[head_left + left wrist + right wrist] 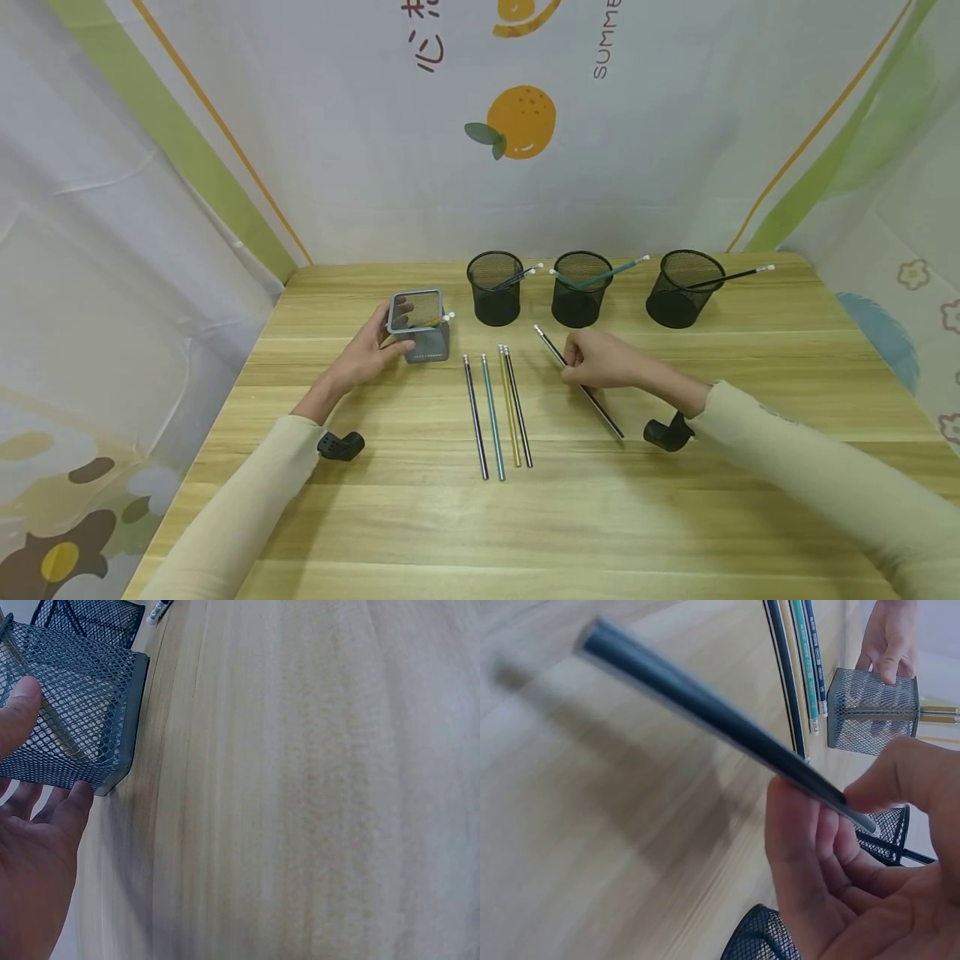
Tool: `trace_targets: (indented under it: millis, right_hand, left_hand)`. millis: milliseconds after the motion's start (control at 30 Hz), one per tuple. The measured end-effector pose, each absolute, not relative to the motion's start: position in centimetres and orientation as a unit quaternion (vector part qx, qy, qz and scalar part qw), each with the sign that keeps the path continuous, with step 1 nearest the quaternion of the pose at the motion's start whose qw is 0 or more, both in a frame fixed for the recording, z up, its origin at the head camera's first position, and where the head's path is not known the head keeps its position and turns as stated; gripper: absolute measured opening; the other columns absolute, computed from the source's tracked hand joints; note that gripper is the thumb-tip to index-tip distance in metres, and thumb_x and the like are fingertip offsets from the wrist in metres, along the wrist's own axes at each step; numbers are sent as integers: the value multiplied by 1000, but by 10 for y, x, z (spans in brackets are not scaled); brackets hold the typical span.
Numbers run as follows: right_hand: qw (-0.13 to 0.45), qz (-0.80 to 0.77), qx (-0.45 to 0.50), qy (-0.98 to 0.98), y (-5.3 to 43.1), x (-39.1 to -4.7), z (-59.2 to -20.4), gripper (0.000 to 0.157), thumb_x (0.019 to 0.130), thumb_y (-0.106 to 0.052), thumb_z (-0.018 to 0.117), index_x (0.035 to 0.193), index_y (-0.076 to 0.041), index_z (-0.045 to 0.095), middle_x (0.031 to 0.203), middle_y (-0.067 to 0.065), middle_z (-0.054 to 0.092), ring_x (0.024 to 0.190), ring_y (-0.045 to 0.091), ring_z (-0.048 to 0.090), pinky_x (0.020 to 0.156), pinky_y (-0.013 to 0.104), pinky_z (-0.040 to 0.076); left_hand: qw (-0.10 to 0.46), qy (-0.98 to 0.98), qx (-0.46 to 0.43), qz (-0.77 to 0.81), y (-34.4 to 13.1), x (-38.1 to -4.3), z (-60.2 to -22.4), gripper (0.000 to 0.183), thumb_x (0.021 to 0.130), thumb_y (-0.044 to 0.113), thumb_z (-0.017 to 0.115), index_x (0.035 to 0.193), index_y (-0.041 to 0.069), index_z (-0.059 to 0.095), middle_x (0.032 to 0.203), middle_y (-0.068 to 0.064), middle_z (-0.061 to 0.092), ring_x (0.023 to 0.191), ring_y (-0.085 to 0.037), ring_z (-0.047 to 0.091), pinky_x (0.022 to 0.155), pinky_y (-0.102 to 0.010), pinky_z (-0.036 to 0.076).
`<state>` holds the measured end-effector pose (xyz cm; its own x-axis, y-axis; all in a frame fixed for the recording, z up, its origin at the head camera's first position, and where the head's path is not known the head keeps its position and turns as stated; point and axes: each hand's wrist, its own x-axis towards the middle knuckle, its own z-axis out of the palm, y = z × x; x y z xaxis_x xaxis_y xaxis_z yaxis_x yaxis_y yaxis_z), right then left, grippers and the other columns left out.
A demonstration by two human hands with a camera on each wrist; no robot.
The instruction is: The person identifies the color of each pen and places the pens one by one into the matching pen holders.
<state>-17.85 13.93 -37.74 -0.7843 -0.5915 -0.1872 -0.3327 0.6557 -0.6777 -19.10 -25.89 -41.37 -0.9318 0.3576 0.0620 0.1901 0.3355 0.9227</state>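
Note:
My left hand (363, 354) grips a grey square mesh pencil cup (429, 345), thumb at the near side and fingers round the far side. Yellow pencils with white ends lean inside that cup. In the left wrist view the mesh wall (82, 697) shows between thumb and fingers. My right hand (609, 360) pinches a black pencil (600, 409) near its middle, white end pointing away. The right wrist view shows the dark pencil (697, 701) between thumb and fingertips, over its shadow. Between my hands lie a dark blue pencil (476, 418), a teal pencil (492, 421), a yellow pencil (510, 408) and a black pencil (520, 410).
Along the back of the wooden table (375, 533) stand three round black mesh cups, a left one (497, 307), a middle one (576, 308) and a right one (672, 308), each with pencils leaning in it. A printed curtain (360, 167) hangs behind.

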Motion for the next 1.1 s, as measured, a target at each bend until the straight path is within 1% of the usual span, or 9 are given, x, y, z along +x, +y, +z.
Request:
trace_targets:
  millis: [200,333,433,867,1100]
  right_hand:
    - [185,-347,-271,879,143,-178,-378,6,84,-3,62,90,-1,60,77,5,58,58,14,53,56,30,49]
    - [167,-356,-284,874,146,-179,-377,9,86,-3,62,94,1,61,80,5,59,67,17,54,61,32,51]
    - [146,-354,-293,876,149,-180,-376,9,86,-2,63,95,1,61,81,5,58,73,18,53,66,33,49]
    - [99,-370,-294,876,169,-182,-366,11,86,3,61,97,1,59,83,4,60,75,19,56,67,31,52]
    - [62,-348,-298,887,187,-178,-353,9,89,1,63,97,-4,61,87,3,62,79,18,62,72,38,54]
  left_hand:
    - [77,814,167,551,-259,-191,-414,73,100,-3,62,158,0,20,159,-23,28,148,-39,22,120,-52,21]
    - [77,815,167,550,-259,-191,-414,73,99,-3,62,158,0,19,159,-24,28,148,-40,22,119,-53,21]
    - [76,815,169,549,-259,-191,-414,72,99,-3,62,158,0,20,159,-23,28,148,-40,22,119,-53,21]
    - [76,812,169,553,-259,-191,-414,73,99,-3,62,158,-1,19,159,-24,28,148,-40,23,119,-53,21]
    - [77,813,168,553,-260,-191,-414,73,100,-3,62,158,-1,18,160,-23,27,148,-40,21,119,-54,20]
